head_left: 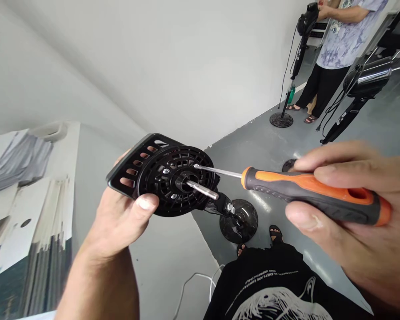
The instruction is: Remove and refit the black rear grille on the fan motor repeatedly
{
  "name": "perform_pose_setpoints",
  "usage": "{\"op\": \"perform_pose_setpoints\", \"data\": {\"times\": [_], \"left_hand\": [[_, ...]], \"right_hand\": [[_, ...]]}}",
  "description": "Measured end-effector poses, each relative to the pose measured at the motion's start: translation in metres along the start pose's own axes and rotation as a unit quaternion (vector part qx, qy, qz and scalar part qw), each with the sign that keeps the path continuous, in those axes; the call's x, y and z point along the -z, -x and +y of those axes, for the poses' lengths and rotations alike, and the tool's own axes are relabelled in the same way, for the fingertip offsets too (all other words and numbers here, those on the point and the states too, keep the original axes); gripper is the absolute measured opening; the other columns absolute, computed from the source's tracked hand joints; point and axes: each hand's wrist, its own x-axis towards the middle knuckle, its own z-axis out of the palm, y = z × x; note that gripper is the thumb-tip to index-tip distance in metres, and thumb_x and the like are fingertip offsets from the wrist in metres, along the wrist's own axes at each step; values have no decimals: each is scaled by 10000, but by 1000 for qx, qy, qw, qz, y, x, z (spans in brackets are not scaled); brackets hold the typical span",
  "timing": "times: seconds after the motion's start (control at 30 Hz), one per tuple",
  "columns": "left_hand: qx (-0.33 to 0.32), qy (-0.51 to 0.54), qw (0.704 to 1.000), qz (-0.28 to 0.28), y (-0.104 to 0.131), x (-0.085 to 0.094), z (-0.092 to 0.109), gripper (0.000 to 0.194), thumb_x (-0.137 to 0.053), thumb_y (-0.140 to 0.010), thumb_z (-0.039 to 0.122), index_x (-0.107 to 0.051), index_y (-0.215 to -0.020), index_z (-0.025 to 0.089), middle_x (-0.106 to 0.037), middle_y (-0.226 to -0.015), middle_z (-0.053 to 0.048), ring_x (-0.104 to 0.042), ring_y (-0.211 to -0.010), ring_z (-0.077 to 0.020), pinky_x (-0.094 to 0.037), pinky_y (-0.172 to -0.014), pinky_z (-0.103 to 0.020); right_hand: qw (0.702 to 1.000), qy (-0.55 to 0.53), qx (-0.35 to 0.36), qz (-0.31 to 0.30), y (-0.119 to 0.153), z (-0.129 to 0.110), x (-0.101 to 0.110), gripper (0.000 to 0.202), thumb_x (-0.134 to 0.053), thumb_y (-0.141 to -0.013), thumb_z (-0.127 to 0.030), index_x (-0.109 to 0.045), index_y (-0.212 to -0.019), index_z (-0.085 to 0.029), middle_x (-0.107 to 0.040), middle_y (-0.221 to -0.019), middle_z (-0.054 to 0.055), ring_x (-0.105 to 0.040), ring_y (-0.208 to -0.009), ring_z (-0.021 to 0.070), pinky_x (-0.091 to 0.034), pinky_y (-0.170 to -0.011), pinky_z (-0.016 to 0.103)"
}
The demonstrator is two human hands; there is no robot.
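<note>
A black fan motor housing (160,195), round and slotted with a flat vented side, is gripped by my left hand (126,218), thumb over its near rim. From its centre a metal shaft (205,191) sticks out, with several screws around it. My right hand (360,195) is wrapped round an orange and grey screwdriver (286,182). The screwdriver's tip meets the housing at a screw (196,166) right of the upper hub. Below the housing, a black stand joint with a bolt (231,208) leads down to a round base (250,222) on the floor.
Stacks of papers and booklets (50,222) lie at the left. Another person (336,49) stands back right, hands on a black fan stand (298,58). A second fan (366,82) is nearer at the right. A white cable (195,274) hangs low by the wall.
</note>
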Motion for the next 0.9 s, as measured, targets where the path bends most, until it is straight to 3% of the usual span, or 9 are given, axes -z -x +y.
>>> {"op": "perform_pose_setpoints", "data": {"times": [0.17, 0.3, 0.4, 0.5, 0.57, 0.67, 0.73, 0.8, 0.9], "left_hand": [[-32, 40, 998, -39, -8, -10, 17, 735, -613, -823, 903, -734, -1027, 208, -702, -968, -100, -670, -905, -299, -570, -754, -464], [-40, 40, 998, -36, -9, -18, 35, 677, -607, -833, 898, -680, -879, 226, -655, -854, -54, -596, -775, -238, -507, -658, -426], [-43, 23, 998, -28, -8, -21, 40, 655, -592, -860, 877, -633, -778, 229, -627, -790, -37, -555, -725, -215, -458, -636, -420], [-42, 26, 998, -35, -9, -21, 39, 621, -603, -880, 845, -692, -843, 232, -649, -801, -30, -560, -716, -204, -448, -635, -411], [-48, 26, 998, -40, -10, -20, 37, 621, -603, -881, 844, -703, -848, 232, -648, -790, -23, -563, -711, -198, -450, -634, -405], [-55, 12, 998, -32, -10, -20, 35, 631, -592, -883, 850, -704, -843, 230, -649, -786, -23, -574, -722, -203, -464, -649, -410], [-55, 4, 998, -27, -10, -19, 33, 621, -589, -894, 837, -710, -860, 228, -662, -804, -33, -581, -731, -210, -463, -650, -413], [-54, 5, 998, -29, -9, -19, 33, 607, -594, -901, 820, -710, -863, 226, -666, -810, -38, -580, -731, -213, -454, -644, -411], [-55, 13, 998, -32, -9, -20, 33, 601, -600, -901, 815, -673, -819, 224, -652, -793, -31, -574, -723, -207, -456, -653, -408]], "right_hand": [[997, 9, -49, -54, -6, -15, 14, 178, -701, -979, -358, -642, -1140, -309, -745, -945, 16, -736, -1112, 243, -648, -902, 442], [990, 80, -104, 46, -1, 0, 14, 146, -701, -966, -407, -668, -946, -267, -703, -844, 29, -674, -694, 176, -547, -637, 403], [989, 99, -105, -15, 1, 12, 23, 214, -636, -1049, -474, -660, -1029, -263, -617, -685, -17, -571, -512, 120, -429, -463, 309], [990, 34, -55, -129, 3, 14, 35, 322, -656, -1041, -377, -591, -1325, -240, -758, -1051, 55, -740, -724, 145, -577, -542, 275], [991, 18, -44, -123, 4, 12, 37, 367, -713, -999, -322, -597, -1333, -225, -749, -1219, 90, -772, -832, 157, -635, -614, 269], [994, 51, -74, -66, 5, 12, 32, 129, -678, -1041, -353, -657, -1058, -226, -755, -912, 11, -715, -678, 113, -569, -532, 225], [991, 60, -95, -69, 8, 14, 28, 213, -543, -1111, -385, -641, -1010, -225, -710, -776, -20, -653, -565, 86, -505, -461, 206], [991, 11, -96, -91, 11, 18, 25, 196, -562, -1094, -390, -606, -1209, -237, -760, -1000, 17, -692, -618, 89, -504, -435, 203], [994, -49, -76, -62, 14, 23, 22, 518, -785, -935, -311, -505, -1370, -283, -697, -1290, 55, -763, -866, 137, -603, -550, 224]]}}
